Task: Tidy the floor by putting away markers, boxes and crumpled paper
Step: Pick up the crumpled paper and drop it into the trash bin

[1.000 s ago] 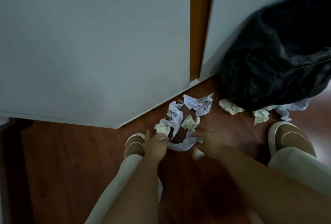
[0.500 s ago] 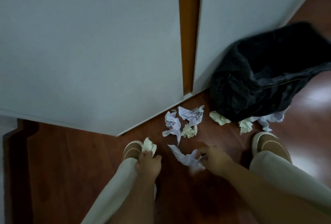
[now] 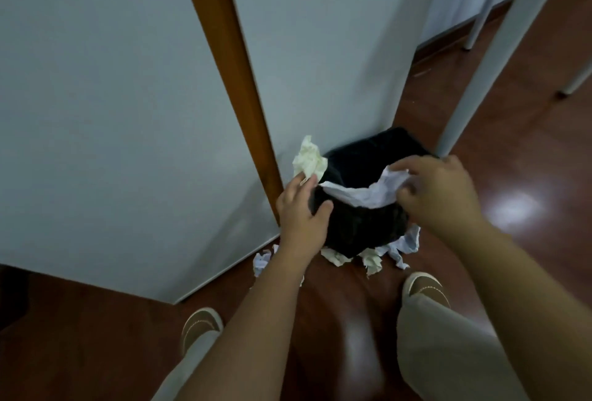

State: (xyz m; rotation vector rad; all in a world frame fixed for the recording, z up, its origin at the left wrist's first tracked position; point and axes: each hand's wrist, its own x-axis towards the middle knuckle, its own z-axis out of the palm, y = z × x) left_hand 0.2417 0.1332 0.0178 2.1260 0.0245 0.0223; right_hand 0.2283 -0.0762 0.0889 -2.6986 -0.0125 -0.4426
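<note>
1. Bottom of frame: two beige trouser legs and two tan shoes, left shoe (image 3: pixel 201 325) lower left of centre, right shoe (image 3: pixel 424 287) lower right, both on the dark red-brown floor (image 3: pixel 80 346).
2. Both forearms run up from the bottom edge toward frame centre.
3. Floor, just below centre: loose crumpled paper, white-blue scraps (image 3: pixel 404 245) and yellowish scraps (image 3: pixel 371 261), touching the base of the bin; another white scrap (image 3: pixel 262 261) just left of the left forearm.
4. Left hand (image 3: pixel 301 213), centre: fingers curled, pinching a yellowish crumpled paper ball (image 3: pixel 309 160) that sticks up above the fingertips. Thumb lies against the bin's left side.
5. Right hand (image 3: pixel 439 190), right of centre: fingers curled round a white crumpled sheet (image 3: pixel 368 194); the sheet hangs over the bin's open mouth.
6. Black-bagged bin (image 3: pixel 365 227), centre, between the two hands, against the wall.
7. Behind: grey-white panels with an orange-brown vertical strip (image 3: pixel 224 48) from top centre down to the left hand.
8. Upper right: pale table legs (image 3: pixel 499 57) on the floor, well apart from the bin.
</note>
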